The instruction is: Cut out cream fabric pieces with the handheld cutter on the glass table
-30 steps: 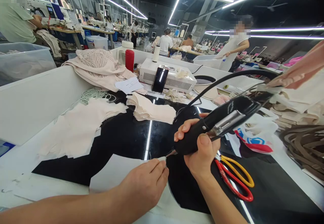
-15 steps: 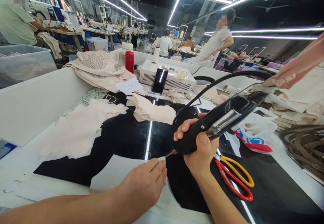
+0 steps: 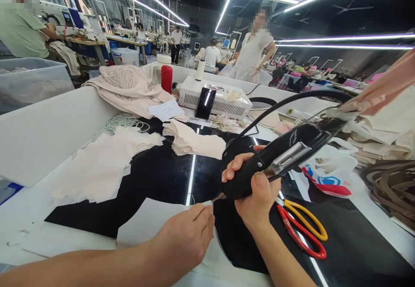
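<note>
My right hand (image 3: 256, 192) is wrapped round a black handheld tool (image 3: 285, 144) whose thin metal tip points down to the left. My left hand (image 3: 188, 233) is closed, its fingertips pinching a small pale piece (image 3: 207, 203) right at the tool's tip. What the piece is cannot be made out. Under my left hand lies a white sheet (image 3: 145, 220) on the black surface (image 3: 158, 174). A stack of cream fabric pieces (image 3: 197, 140) lies beyond my hands, and a larger cream pile (image 3: 97, 166) lies to the left.
Scissors with red and yellow handles (image 3: 304, 226) lie right of my right wrist. A black cable (image 3: 269, 112) arches behind the tool. At the back are a white vented box (image 3: 214, 99), a phone (image 3: 205, 103) and a red bottle (image 3: 166, 79). A plastic bag (image 3: 330, 170) sits at the right.
My hands and the tool have barely moved. In the background a standing person in white has shifted left and turned more toward the camera.
</note>
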`<state>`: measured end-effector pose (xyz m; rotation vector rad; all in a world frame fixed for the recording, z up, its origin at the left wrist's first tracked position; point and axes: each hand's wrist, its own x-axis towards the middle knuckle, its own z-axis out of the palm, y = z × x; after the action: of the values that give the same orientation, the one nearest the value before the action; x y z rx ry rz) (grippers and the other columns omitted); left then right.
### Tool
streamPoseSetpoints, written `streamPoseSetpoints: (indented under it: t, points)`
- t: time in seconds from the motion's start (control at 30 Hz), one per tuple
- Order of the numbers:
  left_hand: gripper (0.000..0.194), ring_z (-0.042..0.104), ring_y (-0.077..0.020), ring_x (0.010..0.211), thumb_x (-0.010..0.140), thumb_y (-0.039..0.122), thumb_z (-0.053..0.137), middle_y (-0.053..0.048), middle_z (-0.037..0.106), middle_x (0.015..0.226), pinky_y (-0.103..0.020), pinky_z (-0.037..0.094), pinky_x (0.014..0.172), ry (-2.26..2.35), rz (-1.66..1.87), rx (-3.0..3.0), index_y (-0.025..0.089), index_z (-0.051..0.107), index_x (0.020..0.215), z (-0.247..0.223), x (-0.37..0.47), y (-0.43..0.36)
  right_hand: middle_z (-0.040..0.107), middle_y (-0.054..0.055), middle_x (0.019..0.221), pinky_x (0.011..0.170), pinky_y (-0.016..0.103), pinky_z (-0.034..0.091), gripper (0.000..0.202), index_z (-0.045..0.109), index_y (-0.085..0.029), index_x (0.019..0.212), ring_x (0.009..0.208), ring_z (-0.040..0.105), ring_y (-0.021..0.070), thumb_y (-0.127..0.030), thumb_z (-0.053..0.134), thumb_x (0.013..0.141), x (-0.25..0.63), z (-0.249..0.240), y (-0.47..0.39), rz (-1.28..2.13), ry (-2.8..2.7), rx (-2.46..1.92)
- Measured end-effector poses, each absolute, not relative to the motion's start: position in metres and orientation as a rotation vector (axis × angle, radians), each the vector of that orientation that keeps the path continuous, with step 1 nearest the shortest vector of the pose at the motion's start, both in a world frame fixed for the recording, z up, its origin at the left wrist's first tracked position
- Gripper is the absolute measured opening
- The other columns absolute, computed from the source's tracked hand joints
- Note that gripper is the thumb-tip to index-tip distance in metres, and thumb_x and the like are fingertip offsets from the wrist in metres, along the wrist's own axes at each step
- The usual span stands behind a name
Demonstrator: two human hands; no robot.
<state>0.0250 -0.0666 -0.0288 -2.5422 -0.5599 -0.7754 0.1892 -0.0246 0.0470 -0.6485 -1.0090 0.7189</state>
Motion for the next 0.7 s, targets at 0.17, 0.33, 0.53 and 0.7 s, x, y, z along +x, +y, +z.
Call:
streamPoseSetpoints:
  t: [0.17,0.33,0.53,0.7]
  points:
    - [0.020,0.075,-0.0195,0.107,0.111,0.016,0.062,-0.010,0.082,0.115,-0.033,0.050,0.110,-0.548,-0.757,-2.539,0.006,0.078,0.117,-0.0307,0.0251,-0.0675,0.065,-0.006,0.078,0.050,0.029,0.055,0.042,0.059,-0.030,0.113,0.056,0.059,0.0138,-0.049,0.084,0.086,0.1886,0.0474,-0.0241,0.682,-1.027,-0.680]
    - [0.019,0.073,-0.0217,0.113,0.108,0.015,0.066,-0.013,0.081,0.118,-0.035,0.049,0.111,-0.518,-0.694,-2.567,0.005,0.077,0.119,-0.0298,0.0242,-0.0676,0.066,-0.006,0.077,0.051,0.028,0.055,0.041,0.060,-0.029,0.112,0.056,0.059,0.0139,-0.049,0.085,0.085,0.1858,0.0492,-0.0254,0.695,-1.008,-0.660]
    - [0.022,0.075,-0.0189,0.103,0.112,0.011,0.056,-0.012,0.081,0.114,-0.030,0.055,0.102,-0.597,-0.810,-2.574,0.005,0.076,0.115,-0.0330,0.0255,-0.0672,0.068,-0.006,0.079,0.052,0.028,0.056,0.040,0.059,-0.029,0.108,0.057,0.060,0.0135,-0.047,0.087,0.085,0.1843,0.0460,-0.0252,0.712,-1.012,-0.627]
    - [0.025,0.074,-0.0186,0.102,0.114,0.014,0.051,-0.011,0.080,0.117,-0.029,0.060,0.090,-0.641,-0.801,-2.634,0.006,0.074,0.119,-0.0379,0.0238,-0.0670,0.068,-0.006,0.078,0.052,0.028,0.056,0.039,0.059,-0.029,0.108,0.057,0.060,0.0134,-0.046,0.086,0.086,0.1816,0.0482,-0.0241,0.721,-1.010,-0.631]
